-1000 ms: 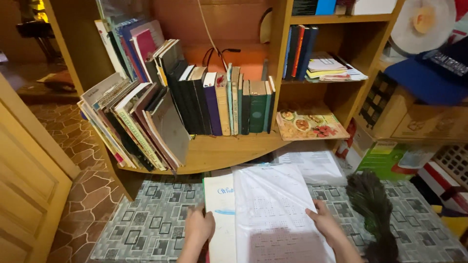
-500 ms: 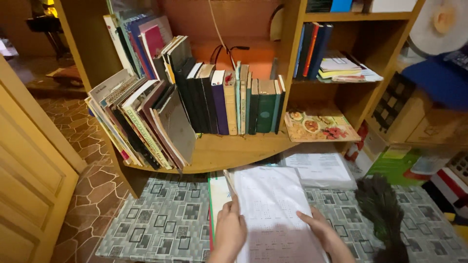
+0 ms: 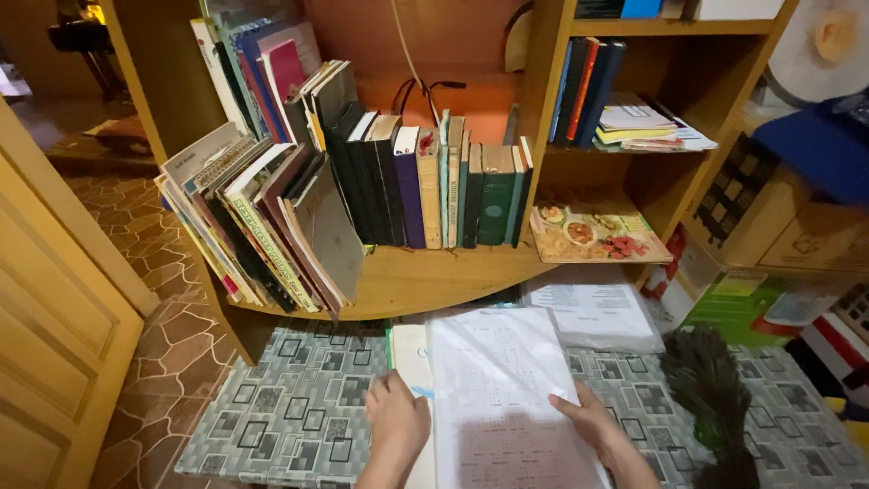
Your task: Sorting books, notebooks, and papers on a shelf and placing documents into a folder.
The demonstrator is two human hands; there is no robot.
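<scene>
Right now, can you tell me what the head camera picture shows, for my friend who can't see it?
Two bare hands rest on a stack of white papers on a patterned mat: the left hand at its left edge, the right hand on the plastic-covered top sheet. Behind stands a wooden bookshelf with upright and leaning books; a dark feather duster lies to the right.

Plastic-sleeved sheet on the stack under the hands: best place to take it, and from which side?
Take the plastic-sleeved sheet at its right long edge, coming from the right, beside the right hand. It lies flat on the white booklet, which the left hand presses, so a thumb-over, fingers-under pinch at that free edge likely works best.
</scene>
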